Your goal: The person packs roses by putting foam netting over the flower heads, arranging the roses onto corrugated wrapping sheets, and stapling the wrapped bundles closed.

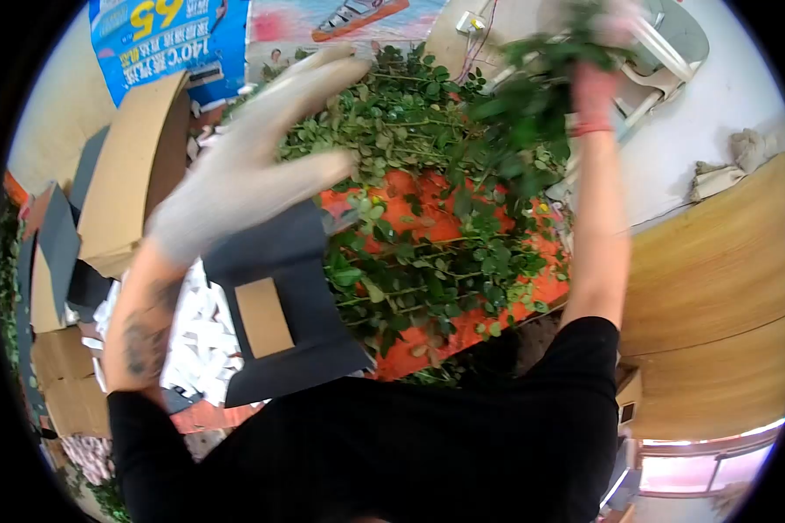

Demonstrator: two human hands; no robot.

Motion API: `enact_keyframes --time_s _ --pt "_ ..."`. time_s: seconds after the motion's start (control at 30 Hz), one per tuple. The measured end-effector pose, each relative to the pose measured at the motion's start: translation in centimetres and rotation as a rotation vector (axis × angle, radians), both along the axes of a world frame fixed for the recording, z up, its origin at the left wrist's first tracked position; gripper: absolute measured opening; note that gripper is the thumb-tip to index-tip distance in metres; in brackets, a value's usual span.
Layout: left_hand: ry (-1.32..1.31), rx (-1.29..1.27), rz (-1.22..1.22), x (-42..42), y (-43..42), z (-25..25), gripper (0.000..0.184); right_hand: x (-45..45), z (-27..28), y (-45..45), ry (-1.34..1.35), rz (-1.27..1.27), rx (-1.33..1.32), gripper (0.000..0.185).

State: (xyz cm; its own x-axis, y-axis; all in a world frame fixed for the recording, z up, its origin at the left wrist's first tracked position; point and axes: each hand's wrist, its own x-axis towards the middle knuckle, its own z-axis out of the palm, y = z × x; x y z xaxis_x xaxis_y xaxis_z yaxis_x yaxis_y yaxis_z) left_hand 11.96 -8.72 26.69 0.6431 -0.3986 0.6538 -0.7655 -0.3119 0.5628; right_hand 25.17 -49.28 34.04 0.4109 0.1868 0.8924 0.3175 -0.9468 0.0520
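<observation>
My left hand (pixel 244 161), in a pale glove, is raised over the left side of the table with its fingers spread and nothing in them. Under it lies a black sheet (pixel 270 231) with a brown cardboard rectangle (pixel 265 318) on top. My right hand (pixel 615 28), in a whitish-pink glove with a red cuff, reaches to the far right and is blurred. It grips a bunch of leafy green stems (pixel 528 122) that hangs down to its left. More leafy stems (pixel 427 270) lie in rows across the orange table cover (pixel 427 349).
Folded cardboard pieces (pixel 131 174) stand at the left, beside a heap of white paper strips (pixel 196 336). A blue printed sheet (pixel 170 44) hangs at the back. At the upper right is a pale plastic chair (pixel 672 61); a wooden panel (pixel 715 305) stands at the right.
</observation>
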Motion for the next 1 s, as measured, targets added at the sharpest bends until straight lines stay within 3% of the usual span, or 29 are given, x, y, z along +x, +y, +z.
enact_keyframes --time_s 0.03,0.1,0.13,0.2,0.3,0.33,0.37,0.4,0.47,0.57,0.63,0.7,0.83,1.0 --pt "0.089 -0.073 -0.092 -1.9 2.2 -0.6 0.067 -0.7 4.0 -4.6 -0.093 -0.115 -0.024 0.036" --pt "0.505 0.041 -0.213 -5.4 8.1 -1.5 0.059 -3.2 11.6 -12.3 -0.249 -0.337 -0.056 0.032" --pt "0.539 0.009 -0.26 -6.4 9.7 -2.6 0.054 -4.6 15.0 -14.8 -0.31 -0.421 -0.094 0.031" --pt "0.721 -0.111 -0.106 -9.2 11.4 -5.4 0.054 -7.0 20.4 -18.9 -0.415 -0.588 -0.198 0.038" --pt "0.899 -0.124 -0.092 -10.7 12.5 -9.6 0.035 -9.9 25.6 -20.7 -0.531 -0.758 -0.683 0.05" --pt "0.922 0.02 -0.074 -10.8 12.6 -10.4 0.031 -10.4 26.7 -20.2 -0.553 -0.722 -0.722 0.054" --pt "0.943 0.162 -0.053 -11.0 12.7 -11.4 0.028 -10.3 25.8 -16.3 -0.524 -0.509 -0.526 0.053" --pt "0.643 0.221 -0.044 -11.2 12.9 -14.3 0.023 -10.3 24.9 -12.1 -0.509 -0.243 -0.333 0.052" --pt "0.719 0.349 0.019 -11.2 13.1 -16.1 0.021 -10.0 23.0 -5.0 -0.51 0.135 -0.127 0.05" --pt "0.57 0.292 -0.004 -11.6 13.4 -20.6 0.017 -8.8 16.7 2.5 -0.262 0.119 -0.501 0.048" --pt "0.447 0.377 0.01 -12.2 13.8 -23.3 0.028 -9.3 10.7 7.5 -0.051 0.174 -0.78 0.048" --pt "0.505 0.584 0.057 -12.9 13.7 -24.0 0.039 -11.0 3.9 12.1 0.146 0.262 -0.976 0.048" --pt "0.669 0.503 0.041 -13.8 14.0 -23.8 0.045 -15.6 -7.4 19.9 0.472 0.284 -1.225 0.054" --pt "0.66 0.36 0.186 -14.0 16.3 -23.0 0.042 -18.0 -16.8 23.8 0.441 0.385 -1.136 0.052"
